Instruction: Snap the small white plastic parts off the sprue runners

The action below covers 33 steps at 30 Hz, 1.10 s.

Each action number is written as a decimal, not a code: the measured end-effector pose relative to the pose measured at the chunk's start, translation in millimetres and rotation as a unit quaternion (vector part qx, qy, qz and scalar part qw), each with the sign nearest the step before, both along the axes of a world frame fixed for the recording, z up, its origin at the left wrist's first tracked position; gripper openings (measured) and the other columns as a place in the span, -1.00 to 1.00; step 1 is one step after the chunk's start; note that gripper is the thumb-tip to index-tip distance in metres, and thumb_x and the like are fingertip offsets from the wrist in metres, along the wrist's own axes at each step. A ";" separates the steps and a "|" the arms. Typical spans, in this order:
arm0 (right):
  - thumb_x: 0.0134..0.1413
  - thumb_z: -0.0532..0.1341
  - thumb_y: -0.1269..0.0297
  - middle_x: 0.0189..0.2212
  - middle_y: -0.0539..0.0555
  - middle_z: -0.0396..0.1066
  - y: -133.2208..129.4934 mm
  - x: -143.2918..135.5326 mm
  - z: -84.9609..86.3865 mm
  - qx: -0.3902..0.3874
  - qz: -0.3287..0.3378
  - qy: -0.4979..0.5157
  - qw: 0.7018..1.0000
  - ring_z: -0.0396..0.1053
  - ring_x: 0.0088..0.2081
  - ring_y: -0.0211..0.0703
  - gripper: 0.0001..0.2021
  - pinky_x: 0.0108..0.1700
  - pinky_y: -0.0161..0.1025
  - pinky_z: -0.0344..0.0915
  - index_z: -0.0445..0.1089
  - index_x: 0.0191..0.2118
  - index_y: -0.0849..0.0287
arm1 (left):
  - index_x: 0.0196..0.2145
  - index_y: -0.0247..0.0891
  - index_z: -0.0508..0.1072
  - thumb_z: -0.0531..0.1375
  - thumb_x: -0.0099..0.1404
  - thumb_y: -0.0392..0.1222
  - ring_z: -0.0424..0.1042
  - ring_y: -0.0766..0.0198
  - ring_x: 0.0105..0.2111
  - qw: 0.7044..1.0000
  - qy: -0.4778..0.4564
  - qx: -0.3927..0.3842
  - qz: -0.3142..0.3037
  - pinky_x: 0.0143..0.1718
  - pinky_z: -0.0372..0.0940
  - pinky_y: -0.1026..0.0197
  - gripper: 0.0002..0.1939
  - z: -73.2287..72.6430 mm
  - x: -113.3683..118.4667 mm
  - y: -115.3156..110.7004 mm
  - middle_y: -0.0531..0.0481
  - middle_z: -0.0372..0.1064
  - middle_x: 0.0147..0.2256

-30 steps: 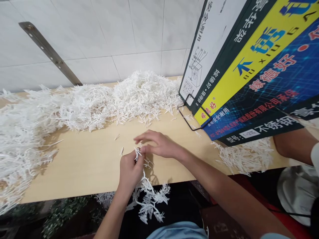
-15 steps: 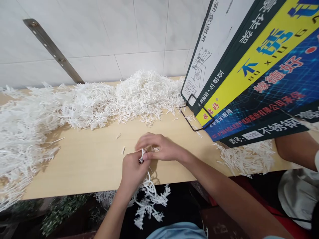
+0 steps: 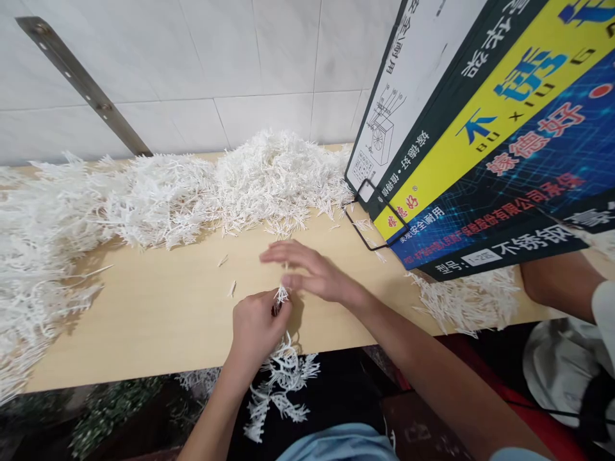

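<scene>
My left hand [image 3: 259,323] is closed around a white plastic branched sprig [image 3: 282,294], its bristly tip poking out above the fist. Below the fist, more white branches [image 3: 283,384] hang past the front edge of the table, over the lap. Just above that tip, my right hand [image 3: 312,272] has its fingers stretched out and the thumb apart from them. Its thumb is close to the sprig's tip; whether they touch I cannot tell. A few loose white bits [image 3: 232,288] lie on the wooden table [image 3: 163,314] to the left of my hands.
Heaped white sprigs [image 3: 278,179] run along the tiled wall and down the left side. A large printed carton [image 3: 456,147] stands at the right, a black wire frame [image 3: 377,214] at its corner. Beyond it, another person's arm [image 3: 560,285] rests near more white pieces [image 3: 468,301].
My right hand has opened and lifted slightly off the left fist, fingers spreading apart. My left hand keeps its hold on the sprig. The view has shifted a little.
</scene>
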State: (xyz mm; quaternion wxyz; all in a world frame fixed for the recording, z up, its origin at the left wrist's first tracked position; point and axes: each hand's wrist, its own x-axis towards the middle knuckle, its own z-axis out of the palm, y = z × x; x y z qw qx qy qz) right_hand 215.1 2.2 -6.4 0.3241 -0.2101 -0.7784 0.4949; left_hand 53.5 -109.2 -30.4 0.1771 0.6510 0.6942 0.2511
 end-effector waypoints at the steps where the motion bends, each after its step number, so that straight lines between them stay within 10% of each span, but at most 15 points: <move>1: 0.22 0.33 0.08 0.00 0.10 0.56 -4.1 -1.5 1.6 0.014 0.017 -0.021 1.000 0.43 0.09 -0.02 -0.74 0.05 -0.12 0.38 0.58 -0.03 0.02 | -0.65 -0.20 0.16 0.10 0.30 -0.08 0.16 0.30 -0.64 1.000 -0.009 0.000 0.001 -0.47 -0.10 0.23 -0.61 0.4 -0.3 0.4 0.06 0.17 -0.70; 6: 0.11 0.40 0.10 -0.54 0.01 0.48 -10.7 -9.8 -2.2 -0.067 -0.084 -0.092 0.990 0.37 -0.46 -0.24 -0.72 -0.36 -0.29 0.24 0.53 -0.46 0.20 | -0.61 -0.20 0.21 0.05 0.39 0.03 0.16 0.31 -0.65 0.999 -0.039 -0.003 0.015 -0.48 -0.08 0.23 -0.55 4.1 -1.0 3.5 0.07 0.17 -0.70; 13: 0.25 0.20 0.03 -0.35 0.04 0.48 13.1 -6.3 -19.1 -0.249 -0.234 0.172 0.924 0.37 -0.43 -0.23 -0.75 -0.41 -0.30 0.30 0.40 -0.28 0.12 | -0.63 -0.21 0.10 0.04 0.42 0.04 0.09 0.34 -0.63 0.999 -0.030 0.016 -0.019 -0.48 -0.09 0.23 -0.50 2.0 -4.6 1.5 0.09 0.09 -0.69; 17: 0.21 0.30 0.17 0.02 0.09 0.47 9.8 0.1 -9.1 -0.123 -0.076 0.087 0.986 0.42 0.04 -0.11 -0.80 0.00 -0.19 0.39 0.48 -0.07 0.03 | -0.63 -0.21 0.14 0.05 0.40 0.07 0.12 0.34 -0.63 0.999 -0.042 0.010 -0.001 -0.49 -0.08 0.24 -0.50 -0.3 -6.5 0.8 0.09 0.11 -0.70; 21: 0.18 0.36 0.25 -0.19 0.07 0.56 -5.6 -3.0 -1.0 -0.011 0.041 -0.041 0.998 0.47 -0.05 -0.10 -0.93 0.08 -0.14 0.34 0.57 -0.25 0.10 | -0.62 -0.22 0.20 0.08 0.32 -0.02 0.16 0.33 -0.62 1.000 -0.018 0.006 0.009 -0.47 -0.08 0.23 -0.60 -0.3 -3.8 2.5 0.07 0.19 -0.67; 33: 0.27 0.22 -0.10 -0.49 -0.06 0.33 3.8 -9.9 -21.0 -0.222 -0.211 0.194 0.932 0.22 -0.54 -0.32 -0.62 -0.45 -0.33 0.17 0.33 -0.36 0.13 | -0.57 -0.23 0.23 0.03 0.44 -0.04 0.18 0.33 -0.58 1.000 -0.010 0.013 -0.013 -0.44 -0.05 0.24 -0.57 2.7 -0.5 1.7 0.08 0.20 -0.63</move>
